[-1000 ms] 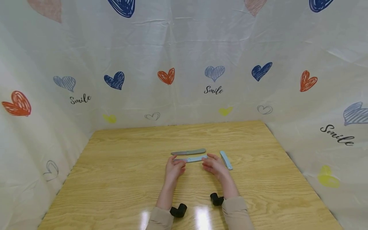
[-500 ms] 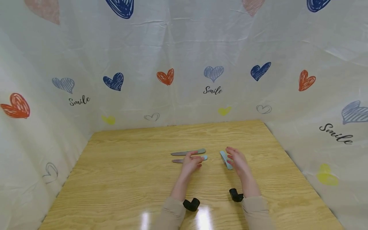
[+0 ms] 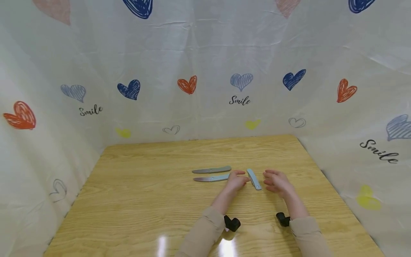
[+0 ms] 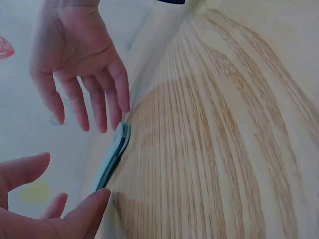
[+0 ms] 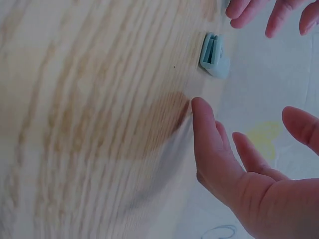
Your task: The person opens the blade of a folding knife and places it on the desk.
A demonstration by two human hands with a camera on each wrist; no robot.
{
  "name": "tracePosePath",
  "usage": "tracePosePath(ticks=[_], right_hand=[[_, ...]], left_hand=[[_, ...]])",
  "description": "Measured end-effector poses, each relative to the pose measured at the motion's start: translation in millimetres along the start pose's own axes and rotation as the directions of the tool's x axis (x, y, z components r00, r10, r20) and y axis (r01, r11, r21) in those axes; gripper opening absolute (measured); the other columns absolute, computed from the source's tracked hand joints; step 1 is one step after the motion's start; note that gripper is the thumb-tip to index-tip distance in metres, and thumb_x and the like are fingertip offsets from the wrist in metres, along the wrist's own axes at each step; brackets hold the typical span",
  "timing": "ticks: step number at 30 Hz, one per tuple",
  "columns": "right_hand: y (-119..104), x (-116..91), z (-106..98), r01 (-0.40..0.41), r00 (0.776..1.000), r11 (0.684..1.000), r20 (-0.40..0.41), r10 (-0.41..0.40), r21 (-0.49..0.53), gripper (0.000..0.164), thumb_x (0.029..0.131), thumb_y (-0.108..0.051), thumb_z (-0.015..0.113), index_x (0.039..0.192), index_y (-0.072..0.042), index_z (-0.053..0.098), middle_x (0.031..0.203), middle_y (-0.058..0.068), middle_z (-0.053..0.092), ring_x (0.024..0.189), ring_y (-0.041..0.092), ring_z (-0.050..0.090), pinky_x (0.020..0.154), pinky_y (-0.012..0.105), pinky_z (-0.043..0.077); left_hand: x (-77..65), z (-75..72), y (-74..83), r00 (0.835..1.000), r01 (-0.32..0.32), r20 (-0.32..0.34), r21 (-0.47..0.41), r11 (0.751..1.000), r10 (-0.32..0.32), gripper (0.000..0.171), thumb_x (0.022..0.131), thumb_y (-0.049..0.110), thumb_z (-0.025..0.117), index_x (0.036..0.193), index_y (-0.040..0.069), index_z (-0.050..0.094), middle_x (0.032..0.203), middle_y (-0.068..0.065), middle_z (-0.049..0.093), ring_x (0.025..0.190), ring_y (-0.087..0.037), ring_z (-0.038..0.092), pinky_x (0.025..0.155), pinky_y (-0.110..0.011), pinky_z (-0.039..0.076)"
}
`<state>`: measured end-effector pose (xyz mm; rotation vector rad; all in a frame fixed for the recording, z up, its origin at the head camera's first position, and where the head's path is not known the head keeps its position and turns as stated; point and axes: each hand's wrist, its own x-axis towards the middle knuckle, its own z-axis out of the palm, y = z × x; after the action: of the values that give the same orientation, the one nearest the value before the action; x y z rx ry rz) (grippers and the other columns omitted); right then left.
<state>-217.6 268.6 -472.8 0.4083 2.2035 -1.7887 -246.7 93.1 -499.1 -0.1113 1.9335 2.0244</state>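
A folded light-blue folding knife (image 3: 254, 179) lies on the table between my two hands, its blade tucked into the handle. On its left side my left hand (image 3: 237, 180) hovers with relaxed fingers and thumb apart, overlapping the handle end of an unfolded light-blue knife (image 3: 212, 178). To the right of the folded knife my right hand (image 3: 278, 182) is held with loosely bent, spread fingers, holding nothing. Behind the blue knife, roughly parallel to it, lies an unfolded grey-green knife (image 3: 212, 170). The left wrist view shows the folded knife (image 4: 113, 152) between both hands' fingertips.
The wooden table (image 3: 138, 192) stretches out around the knives. A white curtain (image 3: 212, 53) printed with hearts and "Smile" hangs behind it and along both sides. Each wrist carries a black camera mount (image 3: 232, 223).
Both hands have moved right, from around the unfolded blue knife to either side of the folded one. The three knives stay where they were on the table.
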Motion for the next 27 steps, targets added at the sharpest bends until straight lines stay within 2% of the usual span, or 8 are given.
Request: tracePosePath(ticks=[4,11,17,22,27], right_hand=[[2.7,5.1,1.6,0.005,0.999,1.0,0.035,-0.006,0.019,0.059,0.105,-0.019,0.042,0.148,0.014,0.019,0.148,0.036,0.029,0.131,0.044,0.043,0.092,0.043,0.053],[8.5,10.6,7.4,0.006,0.996,0.999,0.092,-0.011,0.052,0.058,0.105,-0.014,0.042,0.148,0.016,0.017,0.146,0.04,0.027,0.124,0.043,0.051,0.087,0.042,0.056],[11.5,12.8,13.8,0.01,0.997,0.999,0.077,-0.013,0.038,0.059,0.102,-0.012,0.046,0.146,0.017,0.02,0.139,0.039,0.041,0.112,0.035,0.061,0.083,0.04,0.058],[10.8,14.8,17.2,-0.001,0.998,1.0,0.067,0.0,0.016,0.062,0.098,-0.01,0.053,0.144,0.018,0.022,0.125,0.033,0.056,0.099,0.022,0.065,0.077,0.035,0.059],[9.5,15.7,17.6,-0.006,0.999,1.0,0.043,0.006,0.007,0.065,0.094,-0.005,0.058,0.144,0.018,0.023,0.111,0.023,0.063,0.087,0.015,0.065,0.07,0.029,0.058]], left_hand=[[4.1,8.7,-2.8,1.0,0.024,-0.006,-0.05,0.998,-0.025,0.039,0.082,-0.008,0.066,0.12,-0.011,0.056,0.071,-0.001,0.053,0.063,-0.01,0.05,0.06,-0.019,0.045],[4.8,11.9,-6.6,0.998,0.056,0.049,-0.123,0.991,-0.05,0.044,0.083,-0.01,0.054,0.127,-0.009,0.049,0.071,-0.002,0.051,0.066,-0.012,0.05,0.063,-0.024,0.047],[4.3,8.8,-10.4,0.995,0.064,0.081,-0.157,0.985,-0.051,0.044,0.085,-0.011,0.054,0.128,-0.009,0.047,0.087,-0.012,0.061,0.075,-0.016,0.057,0.075,-0.032,0.055],[4.5,5.9,-10.6,0.994,0.066,0.099,-0.181,0.981,-0.049,0.046,0.085,-0.013,0.055,0.13,-0.011,0.046,0.09,-0.017,0.064,0.079,-0.021,0.062,0.083,-0.041,0.057],[4.0,4.1,-9.1,0.991,0.074,0.128,-0.19,0.979,-0.05,0.046,0.086,-0.014,0.052,0.131,-0.012,0.046,0.092,-0.019,0.064,0.084,-0.023,0.065,0.085,-0.043,0.057]])
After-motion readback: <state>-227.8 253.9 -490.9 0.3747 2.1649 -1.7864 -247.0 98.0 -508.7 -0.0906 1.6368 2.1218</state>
